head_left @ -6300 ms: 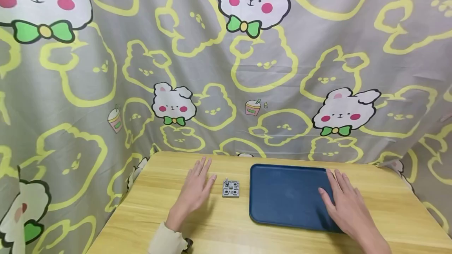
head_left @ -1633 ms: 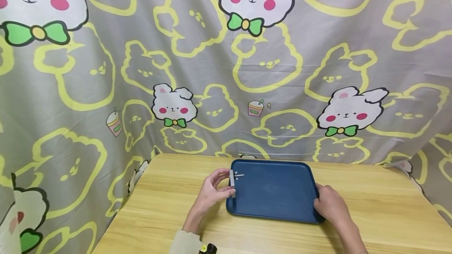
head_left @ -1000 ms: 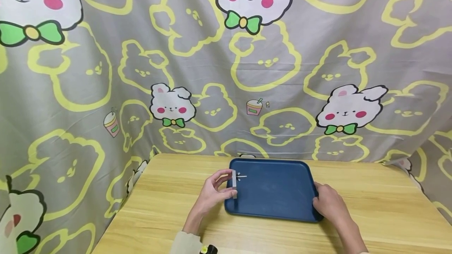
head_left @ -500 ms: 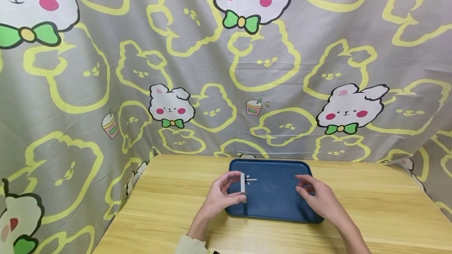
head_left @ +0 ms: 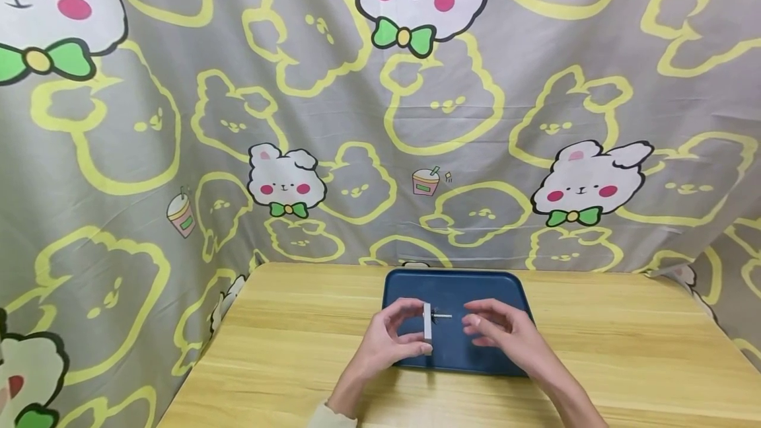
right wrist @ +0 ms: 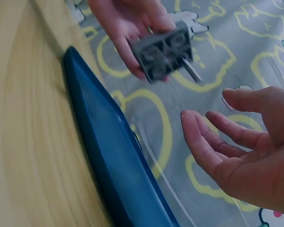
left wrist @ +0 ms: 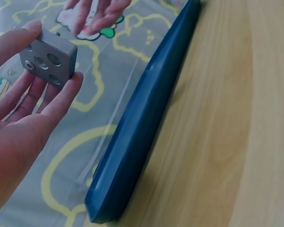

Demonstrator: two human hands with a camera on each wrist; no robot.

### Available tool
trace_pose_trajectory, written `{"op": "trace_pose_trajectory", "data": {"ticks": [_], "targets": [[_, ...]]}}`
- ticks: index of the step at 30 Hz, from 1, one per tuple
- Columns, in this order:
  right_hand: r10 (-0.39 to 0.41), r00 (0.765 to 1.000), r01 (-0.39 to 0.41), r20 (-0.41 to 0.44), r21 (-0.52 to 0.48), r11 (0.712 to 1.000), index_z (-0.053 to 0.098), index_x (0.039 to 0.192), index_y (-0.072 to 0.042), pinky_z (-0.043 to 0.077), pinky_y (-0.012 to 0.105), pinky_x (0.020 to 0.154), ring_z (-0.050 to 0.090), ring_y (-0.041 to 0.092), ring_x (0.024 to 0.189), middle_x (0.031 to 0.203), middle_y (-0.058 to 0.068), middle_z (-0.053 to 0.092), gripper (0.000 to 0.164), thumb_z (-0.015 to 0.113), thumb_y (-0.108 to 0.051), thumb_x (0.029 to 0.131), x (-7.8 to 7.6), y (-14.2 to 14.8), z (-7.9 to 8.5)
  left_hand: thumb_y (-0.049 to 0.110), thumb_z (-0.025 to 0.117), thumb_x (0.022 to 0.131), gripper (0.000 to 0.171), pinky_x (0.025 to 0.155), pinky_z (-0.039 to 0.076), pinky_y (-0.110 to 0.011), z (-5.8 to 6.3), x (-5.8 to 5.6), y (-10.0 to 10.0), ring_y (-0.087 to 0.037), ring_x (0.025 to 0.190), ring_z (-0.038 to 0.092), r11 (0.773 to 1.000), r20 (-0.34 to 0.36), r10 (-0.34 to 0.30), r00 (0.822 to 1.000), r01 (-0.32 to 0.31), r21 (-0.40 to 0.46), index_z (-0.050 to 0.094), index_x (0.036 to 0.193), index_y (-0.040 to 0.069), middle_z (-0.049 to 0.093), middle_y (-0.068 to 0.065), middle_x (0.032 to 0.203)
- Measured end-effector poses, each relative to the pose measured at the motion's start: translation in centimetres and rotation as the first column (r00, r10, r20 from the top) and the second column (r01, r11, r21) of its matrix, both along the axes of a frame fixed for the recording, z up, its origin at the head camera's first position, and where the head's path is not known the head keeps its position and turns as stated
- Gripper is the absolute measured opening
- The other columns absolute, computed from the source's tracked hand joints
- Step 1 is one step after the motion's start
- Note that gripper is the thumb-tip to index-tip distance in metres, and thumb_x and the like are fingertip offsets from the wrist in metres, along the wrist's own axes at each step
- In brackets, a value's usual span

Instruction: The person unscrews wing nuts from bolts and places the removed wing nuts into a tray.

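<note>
My left hand (head_left: 386,335) pinches a small square grey metal block (head_left: 427,323) by its opposite edges, holding it on edge over the tray. Several round holes show on the block's flat face (left wrist: 46,57) in the left wrist view. From its other, recessed face (right wrist: 163,52) a thin silver pin (right wrist: 193,71) sticks out towards my right hand (head_left: 505,334). That hand is empty, its fingers loosely bent and apart from one another, a short gap away from the pin's tip. Beneath both hands lies the blue rectangular tray (head_left: 470,284), partly covered by them.
The tray rests on a light wooden table (head_left: 285,335), near its back edge. Behind and to the sides hangs a grey curtain (head_left: 357,117) printed with rabbits and yellow outlines.
The block, earlier lying on the table, was picked up and stood on edge. The tray shifted left; my right hand then let go of its right rim. Lately both hands have moved closer together.
</note>
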State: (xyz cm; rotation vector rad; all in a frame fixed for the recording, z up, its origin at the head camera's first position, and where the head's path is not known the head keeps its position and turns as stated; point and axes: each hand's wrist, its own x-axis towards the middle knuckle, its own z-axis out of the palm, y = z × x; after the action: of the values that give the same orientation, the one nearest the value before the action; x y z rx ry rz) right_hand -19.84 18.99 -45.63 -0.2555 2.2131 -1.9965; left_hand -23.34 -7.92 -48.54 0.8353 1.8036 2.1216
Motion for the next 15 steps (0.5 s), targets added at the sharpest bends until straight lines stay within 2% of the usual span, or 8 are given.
{"op": "trace_pose_trajectory", "data": {"ticks": [5,11,15], "targets": [[0.043,0.998,-0.041,0.04,-0.069,0.997,0.054,0.136,0.011,0.062,0.039,0.087,0.068,0.04,0.108,0.121,0.029,0.065,0.05,0.065,-0.025,0.103,0.2,-1.0,-0.2,-0.006,0.083,0.082,0.059,0.097,0.057,-0.045,-0.2,0.3,0.7,-0.025,0.129,0.054,1.0,-0.015,-0.016,1.0,0.015,-0.009,0.058,0.135,0.0,0.058,-0.017,0.135],[0.02,0.999,-0.018,0.043,-0.059,0.998,0.057,0.132,0.011,0.063,0.041,0.083,0.07,0.043,0.101,0.112,0.024,0.069,0.049,0.068,-0.025,0.101,0.3,-2.0,-0.5,-0.008,0.082,0.081,0.06,0.094,0.059,-0.046,-0.3,0.7,1.3,-0.025,0.129,0.055,0.999,-0.021,-0.04,0.999,0.04,-0.03,0.058,0.135,0.002,0.059,-0.017,0.133],[0.004,0.998,0.0,0.059,-0.068,0.998,0.061,0.126,0.009,0.063,0.043,0.081,0.072,0.039,0.095,0.105,0.02,0.07,0.042,0.071,-0.022,0.099,0.4,-2.3,-0.5,-0.009,0.082,0.081,0.059,0.094,0.059,-0.045,-0.4,0.9,1.8,-0.026,0.13,0.055,0.998,-0.008,-0.059,0.998,0.059,-0.033,0.058,0.134,0.003,0.059,-0.017,0.134]]}}
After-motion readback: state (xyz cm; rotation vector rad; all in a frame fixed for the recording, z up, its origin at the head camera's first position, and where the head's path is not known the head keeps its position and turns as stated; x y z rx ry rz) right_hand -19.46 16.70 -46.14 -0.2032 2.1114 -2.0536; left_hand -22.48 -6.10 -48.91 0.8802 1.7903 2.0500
